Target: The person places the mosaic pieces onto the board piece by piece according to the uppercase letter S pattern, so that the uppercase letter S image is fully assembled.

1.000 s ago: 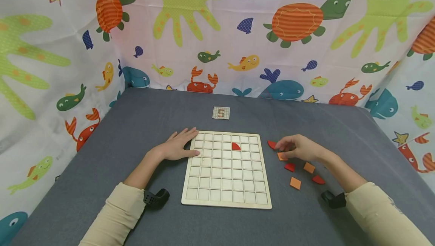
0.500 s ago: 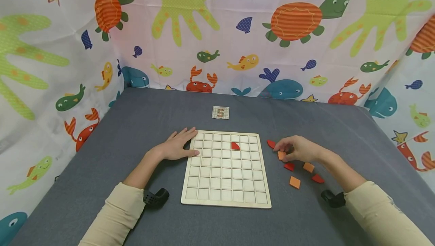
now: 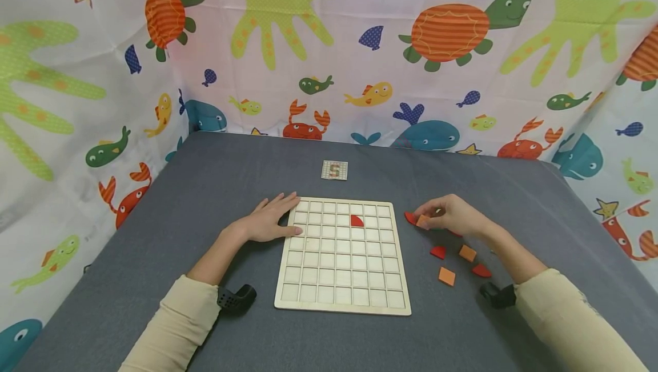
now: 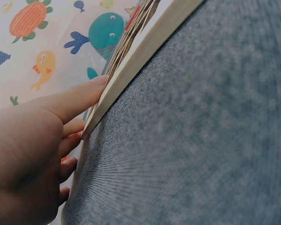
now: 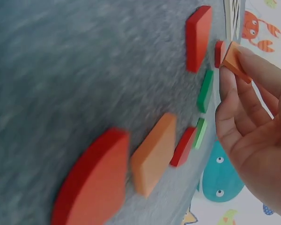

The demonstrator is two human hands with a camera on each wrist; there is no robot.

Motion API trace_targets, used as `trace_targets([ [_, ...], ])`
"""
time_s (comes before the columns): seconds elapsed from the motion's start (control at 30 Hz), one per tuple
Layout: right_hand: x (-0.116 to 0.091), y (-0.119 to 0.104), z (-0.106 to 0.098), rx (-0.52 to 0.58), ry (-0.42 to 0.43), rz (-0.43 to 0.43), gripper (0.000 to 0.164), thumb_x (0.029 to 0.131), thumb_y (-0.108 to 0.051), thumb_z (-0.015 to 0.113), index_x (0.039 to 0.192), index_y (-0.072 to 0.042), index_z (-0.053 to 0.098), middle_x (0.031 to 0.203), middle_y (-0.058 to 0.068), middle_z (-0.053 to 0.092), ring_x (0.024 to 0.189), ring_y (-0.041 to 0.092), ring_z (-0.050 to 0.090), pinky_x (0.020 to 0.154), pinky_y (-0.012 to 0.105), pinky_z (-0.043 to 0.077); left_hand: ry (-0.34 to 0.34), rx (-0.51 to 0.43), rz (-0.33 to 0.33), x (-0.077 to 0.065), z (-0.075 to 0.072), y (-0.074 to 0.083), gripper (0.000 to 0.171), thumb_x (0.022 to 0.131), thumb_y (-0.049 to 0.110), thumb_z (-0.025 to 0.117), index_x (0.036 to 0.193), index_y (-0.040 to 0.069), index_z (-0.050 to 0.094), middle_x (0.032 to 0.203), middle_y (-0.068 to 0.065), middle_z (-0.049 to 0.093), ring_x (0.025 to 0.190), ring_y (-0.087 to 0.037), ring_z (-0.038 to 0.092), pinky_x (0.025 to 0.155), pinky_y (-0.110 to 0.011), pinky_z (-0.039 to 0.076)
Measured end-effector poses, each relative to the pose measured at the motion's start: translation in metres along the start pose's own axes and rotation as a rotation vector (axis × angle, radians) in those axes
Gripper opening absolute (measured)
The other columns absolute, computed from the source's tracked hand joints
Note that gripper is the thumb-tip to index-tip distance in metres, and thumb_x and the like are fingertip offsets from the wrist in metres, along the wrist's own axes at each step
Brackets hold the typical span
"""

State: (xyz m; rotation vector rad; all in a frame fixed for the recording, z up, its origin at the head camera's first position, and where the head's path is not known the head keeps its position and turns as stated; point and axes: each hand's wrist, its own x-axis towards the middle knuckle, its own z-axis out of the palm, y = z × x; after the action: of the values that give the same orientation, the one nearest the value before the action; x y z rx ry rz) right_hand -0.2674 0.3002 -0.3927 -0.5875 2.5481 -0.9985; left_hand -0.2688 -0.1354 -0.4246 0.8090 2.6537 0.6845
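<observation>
My left hand [image 3: 268,221] rests on the left edge of a pale wooden grid board [image 3: 341,308], its thumb on the rim in the left wrist view. A red quarter-round tile [image 3: 356,221] lies in one of the upper cells. To the right of the board, my right hand [image 3: 454,215] pinches an orange square tile [image 5: 234,61] between thumb and fingers. Just beyond the held tile lies a red tile [image 3: 409,218]. Two green tiles [image 5: 205,91] show in the right wrist view, mostly hidden by the hand in the head view.
Several loose tiles lie near the right forearm, among them a red tile [image 3: 438,252], an orange square [image 3: 446,276] and another red piece [image 3: 481,271]. A small patterned card [image 3: 334,170] lies behind the board. A printed sea-animal curtain [image 3: 329,46] surrounds the grey table [image 3: 247,160].
My right hand has taken hold of the orange square tile and moved it slightly up and away from the red tile nearer me. My left hand has stayed on the board.
</observation>
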Motion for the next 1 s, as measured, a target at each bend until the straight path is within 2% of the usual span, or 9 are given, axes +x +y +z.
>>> trace_targets([
  [0.17,0.012,-0.005,0.003,0.029,0.011,-0.001,0.031,0.09,-0.021,0.069,0.117,-0.006,0.069,0.109,0.008,0.068,0.089,0.019,0.065,0.075,0.034,0.051,-0.005,-0.001,-0.003,-0.001,-0.001,0.0,0.081,0.093,0.046,0.057,0.152,0.004,0.021,0.157,-0.015,0.015,0.142,-0.037,0.007,0.109,-0.059,0.003],
  [0.43,0.036,-0.017,0.014,0.055,0.018,-0.02,0.032,0.09,-0.02,0.068,0.117,-0.001,0.066,0.09,0.006,0.07,0.08,0.024,0.063,0.069,0.037,0.051,-0.009,-0.004,-0.007,0.0,0.0,-0.001,0.081,0.093,0.047,0.057,0.152,0.005,0.021,0.157,-0.014,0.014,0.143,-0.037,0.006,0.109,-0.059,0.002],
  [0.6,0.049,-0.028,0.02,0.055,0.043,-0.013,0.028,0.089,-0.022,0.07,0.111,-0.003,0.069,0.089,0.004,0.07,0.079,0.027,0.062,0.067,0.039,0.049,-0.008,-0.005,-0.007,-0.001,-0.001,0.0,0.081,0.093,0.046,0.057,0.152,0.004,0.021,0.157,-0.015,0.015,0.143,-0.037,0.007,0.109,-0.059,0.003],
  [0.83,0.06,-0.039,0.03,0.079,0.066,0.012,0.028,0.09,-0.014,0.069,0.116,-0.004,0.067,0.099,0.007,0.066,0.085,0.022,0.062,0.071,0.036,0.053,-0.004,0.001,-0.017,-0.001,-0.001,0.001,0.08,0.094,0.045,0.058,0.152,0.005,0.021,0.157,-0.014,0.015,0.143,-0.036,0.006,0.109,-0.058,0.002],
  [1.0,0.065,-0.045,0.036,0.085,0.061,-0.011,0.027,0.091,-0.013,0.067,0.115,-0.002,0.068,0.101,0.009,0.067,0.085,0.023,0.062,0.071,0.039,0.053,-0.004,-0.003,-0.017,-0.002,-0.001,0.002,0.08,0.094,0.044,0.058,0.152,0.004,0.021,0.157,-0.014,0.015,0.143,-0.036,0.006,0.109,-0.059,0.002],
])
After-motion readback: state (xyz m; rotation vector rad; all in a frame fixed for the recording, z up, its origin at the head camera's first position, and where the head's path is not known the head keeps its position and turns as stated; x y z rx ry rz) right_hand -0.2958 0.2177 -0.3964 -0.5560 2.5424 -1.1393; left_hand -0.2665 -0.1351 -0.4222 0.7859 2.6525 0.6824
